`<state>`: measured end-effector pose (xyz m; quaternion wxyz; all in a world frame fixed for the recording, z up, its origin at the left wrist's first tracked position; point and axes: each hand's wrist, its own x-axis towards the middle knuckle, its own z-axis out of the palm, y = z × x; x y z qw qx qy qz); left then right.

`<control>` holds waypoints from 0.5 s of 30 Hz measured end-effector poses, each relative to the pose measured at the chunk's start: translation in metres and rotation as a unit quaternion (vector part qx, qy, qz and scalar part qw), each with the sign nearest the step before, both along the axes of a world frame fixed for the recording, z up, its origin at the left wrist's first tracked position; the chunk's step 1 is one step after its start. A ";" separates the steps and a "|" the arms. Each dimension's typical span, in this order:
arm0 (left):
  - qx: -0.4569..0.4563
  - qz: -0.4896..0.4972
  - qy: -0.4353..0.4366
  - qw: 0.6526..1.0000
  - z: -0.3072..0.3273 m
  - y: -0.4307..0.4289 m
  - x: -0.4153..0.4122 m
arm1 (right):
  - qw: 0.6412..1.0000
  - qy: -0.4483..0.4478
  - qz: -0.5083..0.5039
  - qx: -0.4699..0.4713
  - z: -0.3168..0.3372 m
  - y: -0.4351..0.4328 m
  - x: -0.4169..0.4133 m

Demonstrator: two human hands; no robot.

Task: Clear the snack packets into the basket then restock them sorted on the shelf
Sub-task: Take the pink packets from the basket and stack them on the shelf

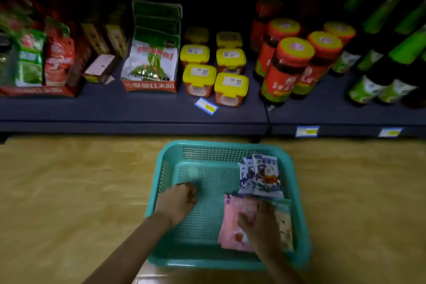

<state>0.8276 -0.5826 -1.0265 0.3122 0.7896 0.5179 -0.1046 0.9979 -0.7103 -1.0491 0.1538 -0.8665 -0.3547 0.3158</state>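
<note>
A teal mesh basket (pixel 221 145) sits on the floor in front of the shelf (pixel 138 110). Inside it, blue-and-white snack packets (pixel 260 175) lean at the far right and pink packets (pixel 232 221) lie at the near right. My right hand (pixel 260 226) rests on the pink packets with its fingers curled around them. My left hand (pixel 178 200) hovers over the bare left half of the basket, fingers curled in with nothing visible in them. A beige packet (pixel 284 223) lies beside the pink ones, partly hidden by my right hand.
On the dark shelf stand a box of green-and-white packets (pixel 152 62), yellow-lidded tubs (pixel 214 69), red jars with yellow lids (pixel 290 64), green-capped bottles (pixel 380 57) and red and green packets (pixel 39 60) at the left. A loose price tag (pixel 206 105) lies near the shelf edge.
</note>
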 end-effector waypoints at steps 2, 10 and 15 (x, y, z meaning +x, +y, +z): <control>-0.025 0.024 -0.028 0.999 -0.035 -0.003 0.007 | 0.999 -0.005 0.013 0.032 -0.023 -0.003 -0.004; -0.097 0.097 -0.077 0.987 -0.084 -0.032 0.024 | 0.999 -0.047 0.016 -0.008 -0.040 0.000 -0.010; -0.150 0.110 -0.097 0.978 -0.085 -0.047 0.031 | 1.000 -0.017 0.024 0.005 -0.038 0.003 -0.015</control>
